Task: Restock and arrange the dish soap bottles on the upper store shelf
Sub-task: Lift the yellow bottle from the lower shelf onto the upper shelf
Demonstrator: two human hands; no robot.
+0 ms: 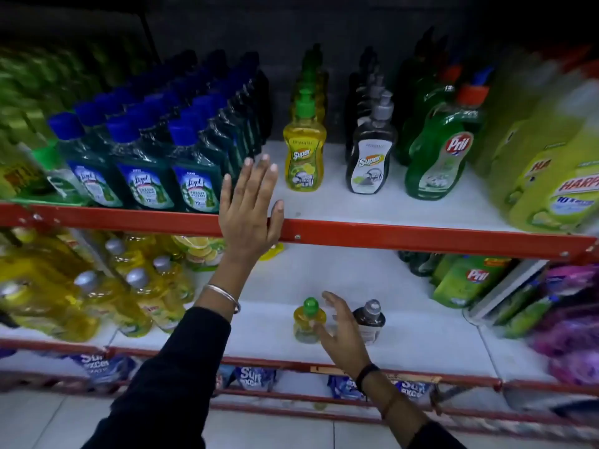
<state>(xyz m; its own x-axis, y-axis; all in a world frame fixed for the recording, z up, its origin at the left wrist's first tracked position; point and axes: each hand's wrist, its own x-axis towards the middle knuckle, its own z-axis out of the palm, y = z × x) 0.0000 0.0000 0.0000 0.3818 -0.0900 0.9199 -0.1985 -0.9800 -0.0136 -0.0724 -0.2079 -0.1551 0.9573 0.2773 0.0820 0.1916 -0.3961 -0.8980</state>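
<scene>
Yellow soap bottle (304, 157) upright on upper shelf (389, 202)

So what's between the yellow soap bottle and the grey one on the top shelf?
Nothing: the head view shows bare white shelf between yellow bottle and grey bottle.

Upright on the white upper shelf (372, 209): a yellow soap bottle (304, 157) with green pump, more lined up behind; just right, apart, a grey soap bottle (369, 163) with silver pump, likewise heading a row.
</scene>
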